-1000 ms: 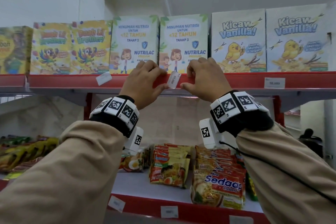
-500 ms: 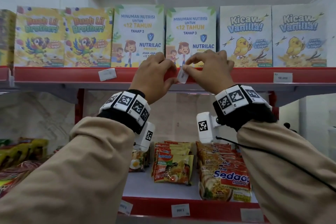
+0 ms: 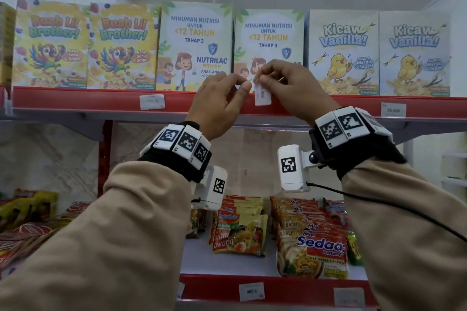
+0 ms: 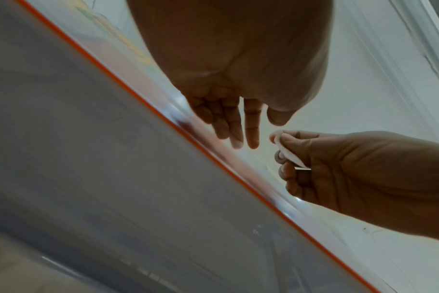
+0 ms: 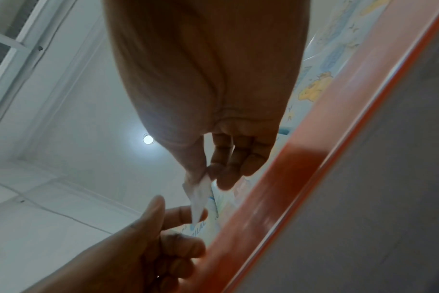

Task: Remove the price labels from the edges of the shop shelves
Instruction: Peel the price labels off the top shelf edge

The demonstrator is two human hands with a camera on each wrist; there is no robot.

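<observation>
My right hand (image 3: 258, 80) pinches a small white price label (image 3: 262, 94) by its top, and the label hangs in front of the red upper shelf edge (image 3: 75, 99). The right wrist view shows the same pinched label (image 5: 199, 195) clear of the edge. Just left of it, my left hand (image 3: 243, 85) holds nothing, its fingers (image 4: 251, 136) nearly straight. Whether its fingertip touches the label's lower end I cannot tell. Two more labels stay on this edge, one to the left (image 3: 152, 102) and one to the right (image 3: 393, 109).
Cereal and milk boxes (image 3: 194, 45) stand in a row right behind the upper edge. Noodle packets (image 3: 310, 247) fill the shelf below, and its red edge carries further labels (image 3: 251, 291). A wall closes the right side.
The label was lying against the shelf edge under both hands; now my right hand has lifted it off and up. My left hand has come off the edge.
</observation>
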